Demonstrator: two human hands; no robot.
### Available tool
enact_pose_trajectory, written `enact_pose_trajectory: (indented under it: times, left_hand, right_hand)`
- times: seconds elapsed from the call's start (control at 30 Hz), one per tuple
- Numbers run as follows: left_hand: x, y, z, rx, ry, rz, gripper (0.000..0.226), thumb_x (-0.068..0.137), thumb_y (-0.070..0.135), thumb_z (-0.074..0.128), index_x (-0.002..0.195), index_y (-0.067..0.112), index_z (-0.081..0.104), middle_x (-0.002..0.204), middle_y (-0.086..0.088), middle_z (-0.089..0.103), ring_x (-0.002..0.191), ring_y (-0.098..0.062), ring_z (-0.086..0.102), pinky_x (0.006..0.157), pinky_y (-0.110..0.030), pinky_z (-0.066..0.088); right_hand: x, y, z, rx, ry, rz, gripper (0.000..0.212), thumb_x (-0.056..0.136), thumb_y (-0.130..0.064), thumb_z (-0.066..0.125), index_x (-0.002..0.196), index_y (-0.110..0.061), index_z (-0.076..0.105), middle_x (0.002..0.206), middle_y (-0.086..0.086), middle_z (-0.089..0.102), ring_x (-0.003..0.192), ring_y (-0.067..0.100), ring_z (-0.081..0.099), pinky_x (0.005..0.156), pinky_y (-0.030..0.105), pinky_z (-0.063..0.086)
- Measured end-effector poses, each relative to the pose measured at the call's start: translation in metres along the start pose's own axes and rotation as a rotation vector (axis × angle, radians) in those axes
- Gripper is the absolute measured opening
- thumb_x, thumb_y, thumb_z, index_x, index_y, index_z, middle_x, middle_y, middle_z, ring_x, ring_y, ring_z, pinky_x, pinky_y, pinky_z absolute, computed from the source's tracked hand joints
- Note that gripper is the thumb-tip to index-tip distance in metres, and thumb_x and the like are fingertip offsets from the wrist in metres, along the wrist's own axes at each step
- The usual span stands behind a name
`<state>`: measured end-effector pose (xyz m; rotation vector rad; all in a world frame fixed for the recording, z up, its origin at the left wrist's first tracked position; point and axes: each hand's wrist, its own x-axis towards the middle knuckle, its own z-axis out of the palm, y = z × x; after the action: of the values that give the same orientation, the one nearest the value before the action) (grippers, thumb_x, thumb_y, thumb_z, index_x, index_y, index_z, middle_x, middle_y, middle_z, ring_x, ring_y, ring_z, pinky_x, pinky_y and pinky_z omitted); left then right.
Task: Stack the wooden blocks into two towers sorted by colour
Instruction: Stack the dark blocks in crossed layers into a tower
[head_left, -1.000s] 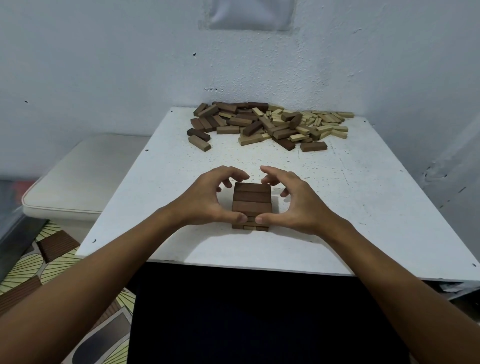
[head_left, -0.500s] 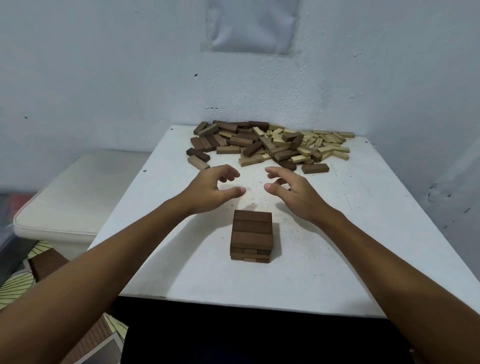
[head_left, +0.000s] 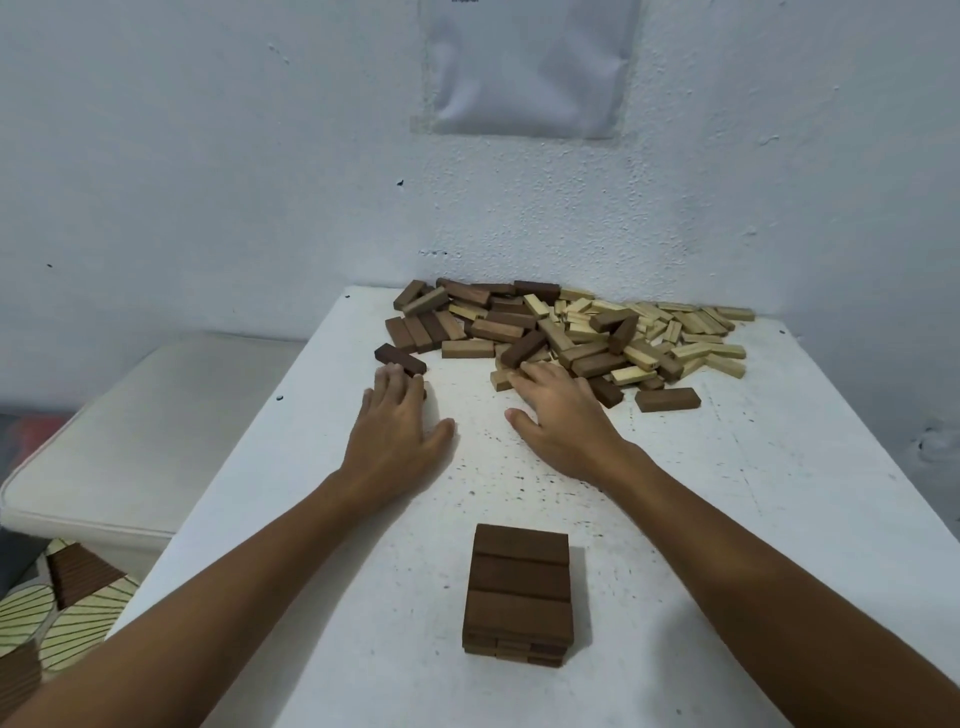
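A low tower of dark brown blocks (head_left: 518, 597) stands near the front of the white table (head_left: 727, 519), three blocks across its top layer. At the back lies a loose pile of dark and pale wooden blocks (head_left: 571, 332). My left hand (head_left: 397, 431) reaches flat over the table, its fingertips at a dark block (head_left: 400, 359) lying apart at the pile's left edge. My right hand (head_left: 558, 410) stretches out with straight fingers touching blocks at the pile's front edge. Neither hand holds anything.
A white wall rises right behind the pile, with a plastic sleeve (head_left: 527, 67) taped on it. A cream cushioned seat (head_left: 130, 431) stands left of the table. A single dark block (head_left: 667, 399) lies at the pile's right front.
Both hands let go of the dark tower and moved away from it to the pile at the back. The camera tilted up, so the tower now sits lower in view.
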<state>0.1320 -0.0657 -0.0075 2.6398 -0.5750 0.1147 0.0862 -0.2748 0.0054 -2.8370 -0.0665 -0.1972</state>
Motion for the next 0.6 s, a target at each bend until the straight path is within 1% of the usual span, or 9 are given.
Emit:
enact_pose_trajectory:
  times: [0.07, 0.17, 0.23, 0.3, 0.37, 0.43, 0.5, 0.53, 0.6]
  left_hand:
    - [-0.002, 0.000, 0.000, -0.030, -0.004, 0.027, 0.068, 0.085, 0.051, 0.037, 0.131, 0.002, 0.049, 0.147, -0.016, 0.039, 0.141, -0.031, 0.027, 0.112, -0.050, 0.032]
    - [-0.010, 0.002, 0.000, -0.069, 0.010, 0.125, 0.060, 0.088, 0.045, 0.041, 0.130, 0.003, 0.055, 0.143, -0.011, 0.048, 0.141, -0.024, 0.031, 0.111, -0.046, 0.035]
    - [-0.012, 0.004, -0.003, -0.098, 0.027, 0.167, 0.055, 0.088, 0.041, 0.045, 0.124, 0.003, 0.061, 0.135, -0.008, 0.055, 0.135, -0.021, 0.039, 0.108, -0.035, 0.038]
    - [-0.013, 0.005, -0.006, -0.124, 0.025, 0.184, 0.053, 0.086, 0.039, 0.048, 0.124, 0.006, 0.064, 0.135, -0.007, 0.057, 0.134, -0.019, 0.041, 0.100, -0.026, 0.035]
    - [-0.014, 0.007, -0.007, -0.119, 0.004, 0.218, 0.059, 0.085, 0.043, 0.049, 0.133, 0.011, 0.060, 0.140, -0.004, 0.054, 0.135, -0.017, 0.038, 0.100, -0.025, 0.033]
    - [-0.013, 0.009, -0.007, -0.097, -0.003, 0.275, 0.059, 0.085, 0.042, 0.051, 0.136, 0.014, 0.058, 0.140, -0.004, 0.055, 0.132, -0.018, 0.039, 0.100, -0.027, 0.035]
    - [-0.015, 0.010, -0.006, -0.080, 0.011, 0.357, 0.050, 0.087, 0.036, 0.052, 0.130, 0.015, 0.062, 0.132, -0.004, 0.060, 0.124, -0.020, 0.043, 0.096, -0.033, 0.042]
    - [-0.015, 0.009, -0.005, -0.068, 0.025, 0.394, 0.046, 0.087, 0.035, 0.051, 0.128, 0.015, 0.064, 0.129, -0.005, 0.062, 0.121, -0.021, 0.045, 0.093, -0.034, 0.044]
    - [-0.015, 0.007, -0.004, -0.056, 0.031, 0.432, 0.042, 0.088, 0.033, 0.052, 0.124, 0.017, 0.067, 0.126, -0.005, 0.064, 0.117, -0.023, 0.047, 0.090, -0.033, 0.044]
  right_hand:
    - [0.001, -0.001, 0.003, -0.048, -0.002, 0.003, 0.053, 0.102, -0.036, 0.040, 0.151, -0.015, 0.034, 0.160, 0.004, 0.028, 0.148, 0.018, 0.017, 0.116, 0.043, 0.015]
    - [-0.004, -0.002, 0.004, -0.003, 0.031, -0.047, 0.050, 0.102, -0.033, 0.043, 0.149, -0.014, 0.039, 0.158, 0.000, 0.033, 0.146, 0.014, 0.019, 0.113, 0.038, 0.018]
    - [-0.009, -0.003, 0.004, 0.064, 0.036, -0.092, 0.047, 0.101, -0.028, 0.045, 0.146, -0.014, 0.044, 0.155, -0.001, 0.038, 0.145, 0.012, 0.023, 0.112, 0.035, 0.021]
    - [-0.014, -0.006, 0.004, 0.128, 0.034, -0.140, 0.044, 0.100, -0.023, 0.048, 0.143, -0.015, 0.049, 0.152, -0.001, 0.043, 0.144, 0.012, 0.027, 0.111, 0.034, 0.024]
    - [-0.018, -0.009, 0.004, 0.187, 0.032, -0.202, 0.041, 0.098, -0.016, 0.051, 0.139, -0.015, 0.054, 0.147, 0.000, 0.050, 0.141, 0.014, 0.033, 0.111, 0.034, 0.028]
    - [-0.020, -0.012, 0.003, 0.254, 0.028, -0.248, 0.039, 0.095, -0.008, 0.052, 0.132, -0.012, 0.061, 0.141, 0.002, 0.056, 0.137, 0.014, 0.039, 0.110, 0.031, 0.032]
    - [-0.021, -0.012, 0.003, 0.334, 0.007, -0.259, 0.038, 0.092, -0.004, 0.051, 0.127, -0.010, 0.065, 0.139, 0.003, 0.058, 0.137, 0.013, 0.040, 0.113, 0.029, 0.033]
    - [-0.021, -0.011, 0.003, 0.376, 0.000, -0.255, 0.037, 0.092, -0.002, 0.050, 0.124, -0.009, 0.067, 0.137, 0.003, 0.059, 0.137, 0.013, 0.041, 0.114, 0.031, 0.034]
    - [-0.020, -0.009, 0.004, 0.490, 0.013, -0.227, 0.036, 0.090, 0.002, 0.049, 0.119, -0.006, 0.069, 0.130, 0.004, 0.063, 0.131, 0.013, 0.048, 0.111, 0.035, 0.041]
